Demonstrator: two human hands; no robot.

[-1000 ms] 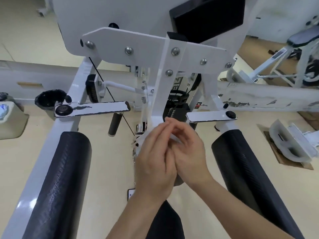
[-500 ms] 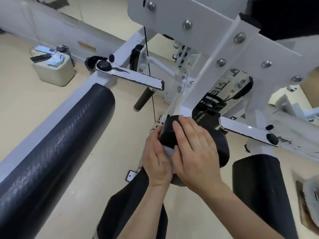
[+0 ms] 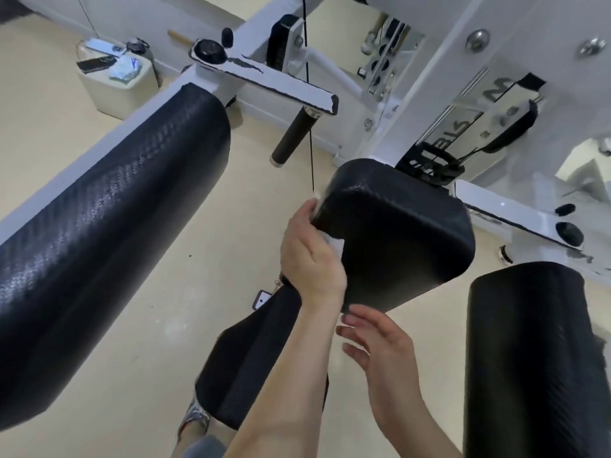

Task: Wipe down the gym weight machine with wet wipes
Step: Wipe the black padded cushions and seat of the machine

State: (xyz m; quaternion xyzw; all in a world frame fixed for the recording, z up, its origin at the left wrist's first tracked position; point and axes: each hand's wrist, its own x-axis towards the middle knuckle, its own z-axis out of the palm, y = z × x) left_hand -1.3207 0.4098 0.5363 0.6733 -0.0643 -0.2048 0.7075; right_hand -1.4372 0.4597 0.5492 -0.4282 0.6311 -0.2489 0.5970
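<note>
- Step in hand: wiping the left edge of the centre pad [image 3: 396, 233] on the weight machine [image 3: 426, 81].
- Wet wipe [image 3: 335, 243]: trapped between left hand [image 3: 310, 259] and pad edge, so only white scraps show.
- Left fingers [image 3: 302, 219]: curled round the edge, pressing the wipe on; tips hidden.
- Right hand [image 3: 380, 355]: holds nothing, fingers loosely spread just under the pad's lower corner. Contact? Cannot tell.
- Next, likely: drag the wipe across the pad's broad face with even pressure so it stays flat.

Bright even light, sheen on black roller pad [image 3: 109, 206], wide-angle bending at edges, slight blur.
</note>
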